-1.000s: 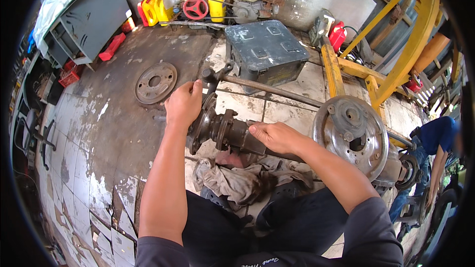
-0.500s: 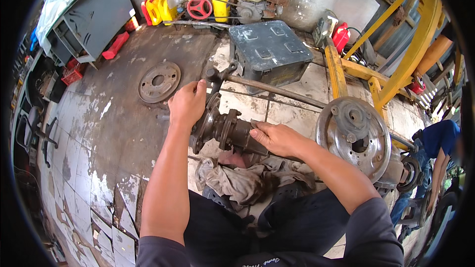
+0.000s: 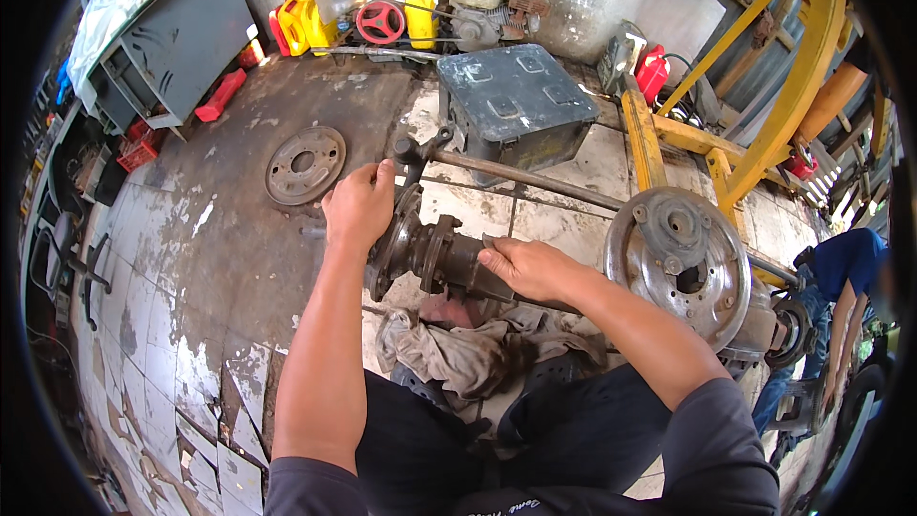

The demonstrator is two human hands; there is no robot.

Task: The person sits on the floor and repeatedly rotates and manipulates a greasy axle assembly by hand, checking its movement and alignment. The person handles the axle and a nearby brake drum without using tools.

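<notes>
A greasy vehicle axle housing (image 3: 468, 256) lies across in front of my knees. At its left end is a dark round flanged hub (image 3: 394, 250). My left hand (image 3: 358, 203) is closed on the rim of this hub, its fingers partly hidden behind the metal. My right hand (image 3: 530, 269) is wrapped round the axle tube, thumb on top and the other fingers mostly out of sight. Behind the housing runs a long tie rod (image 3: 525, 172) with a knuckle joint at its left end. A crumpled dirty rag (image 3: 454, 354) lies below the housing, between my feet.
A round brake backing plate (image 3: 731, 311) stands at the right. Another rusty round plate (image 3: 282, 182) lies on the floor. Beyond the rod sits a dark metal box (image 3: 516, 91). A yellow frame (image 3: 645, 139) rises at the right, near a bent-over person (image 3: 850, 263).
The whole view has shifted very slightly. Both hands keep the same hold on the hub and the axle tube.
</notes>
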